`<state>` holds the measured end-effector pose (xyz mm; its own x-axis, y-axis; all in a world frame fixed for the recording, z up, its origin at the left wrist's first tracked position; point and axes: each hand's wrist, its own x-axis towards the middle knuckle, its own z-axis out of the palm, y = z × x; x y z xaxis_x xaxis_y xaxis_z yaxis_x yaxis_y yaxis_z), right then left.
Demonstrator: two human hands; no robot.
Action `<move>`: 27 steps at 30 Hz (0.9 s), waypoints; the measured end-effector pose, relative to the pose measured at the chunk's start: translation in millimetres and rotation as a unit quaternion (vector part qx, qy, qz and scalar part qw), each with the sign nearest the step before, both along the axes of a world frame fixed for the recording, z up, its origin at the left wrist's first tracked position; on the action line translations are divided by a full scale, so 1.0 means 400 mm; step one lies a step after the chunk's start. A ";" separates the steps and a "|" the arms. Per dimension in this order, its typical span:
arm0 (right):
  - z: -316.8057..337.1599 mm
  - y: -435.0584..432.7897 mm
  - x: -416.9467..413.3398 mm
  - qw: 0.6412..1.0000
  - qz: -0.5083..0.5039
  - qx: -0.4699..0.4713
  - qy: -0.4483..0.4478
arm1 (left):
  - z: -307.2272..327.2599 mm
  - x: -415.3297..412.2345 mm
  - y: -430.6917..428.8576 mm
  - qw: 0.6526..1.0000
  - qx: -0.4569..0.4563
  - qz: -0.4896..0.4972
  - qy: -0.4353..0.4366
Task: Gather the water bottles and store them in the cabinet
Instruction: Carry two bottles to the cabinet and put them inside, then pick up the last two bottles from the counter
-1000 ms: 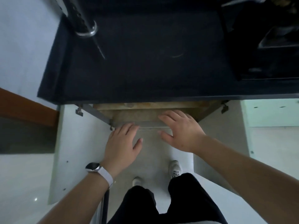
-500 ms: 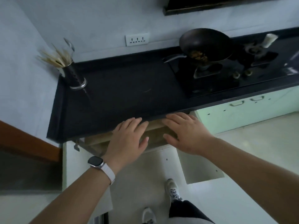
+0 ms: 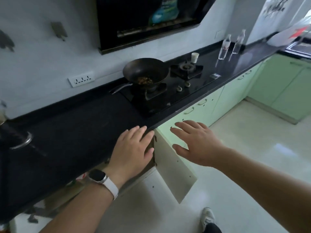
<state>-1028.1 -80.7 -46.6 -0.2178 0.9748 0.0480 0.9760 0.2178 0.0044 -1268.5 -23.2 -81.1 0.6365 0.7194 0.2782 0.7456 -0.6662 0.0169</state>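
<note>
Two clear water bottles stand upright on the black counter at the far right: one with a red-and-white label, the other just behind it. The cabinet under the counter's near end stands with its doors swung out; the right door shows its pale inner face. My left hand, a watch on its wrist, hovers with straight fingers over the counter's front edge. My right hand is spread flat in the air in front of the green cabinet fronts. Neither hand holds anything.
A black wok with food sits on the left burner of the gas hob; a white paper cup stands behind the right burner. A range hood hangs above. A metal utensil holder is at the counter's left end. Pale tiled floor lies to the right.
The view has swung up and to the right, from the open cabinet below to the hob and the far counter with the bottles. Both hands stayed spread and empty.
</note>
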 end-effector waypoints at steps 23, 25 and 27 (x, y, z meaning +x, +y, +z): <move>0.106 -0.102 1.131 0.976 -0.161 0.146 0.008 | 0.172 1.196 0.108 0.974 0.130 -0.174 -0.067; 0.113 -0.117 1.185 0.972 -0.175 0.154 0.009 | 0.176 1.258 0.108 0.969 0.145 -0.192 -0.066; 0.119 -0.126 1.231 0.968 -0.189 0.166 0.010 | 0.182 1.312 0.113 0.963 0.153 -0.211 -0.069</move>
<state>-535.7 -131.2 0.9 0.1555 0.9147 0.3730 0.9863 -0.1647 -0.0072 -743.7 22.2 -8.5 0.7958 0.2749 0.5395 0.4113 -0.8993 -0.1484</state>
